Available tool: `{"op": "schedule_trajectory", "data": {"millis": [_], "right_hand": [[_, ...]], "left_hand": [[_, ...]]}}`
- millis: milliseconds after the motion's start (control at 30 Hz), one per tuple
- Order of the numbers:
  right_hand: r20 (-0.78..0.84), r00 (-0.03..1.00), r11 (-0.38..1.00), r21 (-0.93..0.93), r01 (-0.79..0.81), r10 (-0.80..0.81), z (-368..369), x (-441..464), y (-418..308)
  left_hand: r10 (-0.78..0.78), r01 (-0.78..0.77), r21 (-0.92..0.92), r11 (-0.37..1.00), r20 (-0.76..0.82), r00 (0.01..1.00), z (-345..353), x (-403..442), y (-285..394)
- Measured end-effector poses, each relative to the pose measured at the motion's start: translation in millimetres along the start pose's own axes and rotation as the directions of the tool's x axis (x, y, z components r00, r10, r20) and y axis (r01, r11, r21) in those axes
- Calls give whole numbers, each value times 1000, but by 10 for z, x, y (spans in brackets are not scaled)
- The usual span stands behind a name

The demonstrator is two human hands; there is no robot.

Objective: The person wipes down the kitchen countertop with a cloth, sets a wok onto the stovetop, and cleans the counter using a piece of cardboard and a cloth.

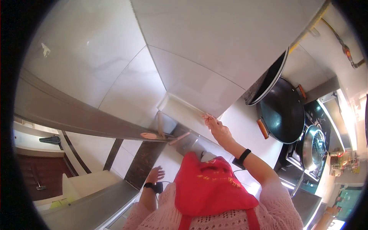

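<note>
My right hand (220, 132) reaches forward over the white counter by the tiled wall corner. Its fingers are closed around a crumpled pinkish cloth (208, 118), which touches or hovers just over the counter's back edge. Lower down at the left, my left hand (155, 174) hangs beside my body with its fingers apart and nothing in it. A dark band sits on each wrist. A red apron (214, 188) with yellow lettering covers my front.
To the right, a black wok (281, 111) with wooden handles rests by the stove, with a dark round pan (270, 78) leaning behind it. A glass-lidded pan (313, 147) sits on the stove. A doorway frame (88, 119) stands at left.
</note>
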State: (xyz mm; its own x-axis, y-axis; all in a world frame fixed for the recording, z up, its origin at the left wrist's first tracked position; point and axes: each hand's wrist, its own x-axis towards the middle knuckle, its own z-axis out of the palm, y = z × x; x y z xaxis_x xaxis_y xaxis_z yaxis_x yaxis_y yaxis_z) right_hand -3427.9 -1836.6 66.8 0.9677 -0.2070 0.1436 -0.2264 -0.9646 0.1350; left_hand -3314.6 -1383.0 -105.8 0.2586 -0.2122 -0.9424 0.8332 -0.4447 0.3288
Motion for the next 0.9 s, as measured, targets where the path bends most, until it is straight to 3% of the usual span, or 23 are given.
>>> {"op": "schedule_trajectory", "data": {"millis": [67,133,200,233,300,333,400,467,500,533,567,600,633,667,733,767,833,900], "right_hand": [[-37,999,995,98,-25,28,-152,-130,45],[127,982,962,218,-163,138,-84,-281,68],[304,930,911,287,-297,208,-97,-356,121],[393,890,884,298,-360,230,-213,-342,171],[531,772,753,332,-569,350,-350,-291,301],[421,802,680,437,-588,424,-271,-292,399],[191,787,538,634,-556,587,-19,-293,608],[-4,668,457,731,-506,744,60,-140,751],[-94,582,426,775,-467,808,110,-43,793],[-60,493,290,867,-405,868,170,74,776],[-13,403,154,936,-318,915,278,217,750],[45,316,22,978,-207,948,368,332,757],[18,328,41,984,-172,944,697,416,809],[22,330,70,962,-264,944,704,490,848],[42,336,119,889,-443,941,697,646,927],[5,428,154,929,-336,904,1156,723,1039],[31,444,231,820,-523,896,1051,830,1070],[89,471,275,712,-646,878,830,909,1113]], "left_hand": [[65,-91,101,991,233,970,459,-206,522],[176,-263,132,956,458,871,875,-195,897],[192,-312,255,915,406,894,1427,-364,1385],[260,-413,317,854,428,866,1586,-464,1615],[293,-379,217,900,344,892,1964,-701,2076],[231,-245,32,969,231,945,2195,-854,2296],[298,-294,-53,954,226,927,2300,-751,2452],[519,-627,107,771,466,717,2079,-135,2516],[601,-785,263,561,523,605,2066,-63,2569],[670,-873,387,295,568,479,2056,3,2621],[710,-887,446,122,585,392,2114,-31,2633],[720,-868,456,198,533,445,2199,-37,2646],[725,-845,460,273,479,495,2265,3,2649],[639,-729,376,572,354,683,2321,279,2635],[405,-446,241,862,200,892,2415,354,2727],[319,-347,227,910,150,936,2494,176,2803],[235,-256,169,952,134,963,2547,77,2803],[255,-275,114,955,160,953,2533,88,2776]]}}
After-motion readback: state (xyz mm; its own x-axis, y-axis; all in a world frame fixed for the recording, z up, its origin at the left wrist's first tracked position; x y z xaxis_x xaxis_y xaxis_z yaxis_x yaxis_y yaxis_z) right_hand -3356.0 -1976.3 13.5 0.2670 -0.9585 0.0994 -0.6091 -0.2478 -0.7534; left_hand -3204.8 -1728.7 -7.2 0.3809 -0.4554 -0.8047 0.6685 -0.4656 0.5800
